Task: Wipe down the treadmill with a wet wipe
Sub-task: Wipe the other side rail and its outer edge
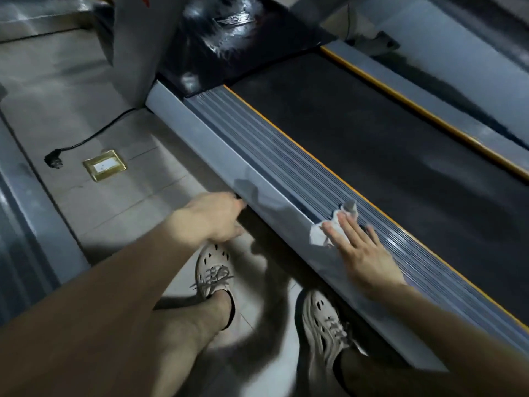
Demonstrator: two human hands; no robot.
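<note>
- Treadmill (372,167): long axis runs diagonally, near right to far left, with the motor hood (229,38) at the far end.
- Wipe (322,234) lies crumpled on the ribbed side rail (272,179).
- Right hand (360,253) is flat, fingers straight, pressing the wipe.
- Left hand (217,219) is at the rail's outer edge; can't tell its grip.
- Tiled floor (86,96), brass plate (105,165), loose plug (54,161).

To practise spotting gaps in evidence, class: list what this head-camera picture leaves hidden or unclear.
Head view: much of the wet wipe lies hidden under the right hand.
Head view: fingertips of the left hand blur at the side rail; grip unclear.
Head view: the treadmill is cut off above by the top edge.
</note>
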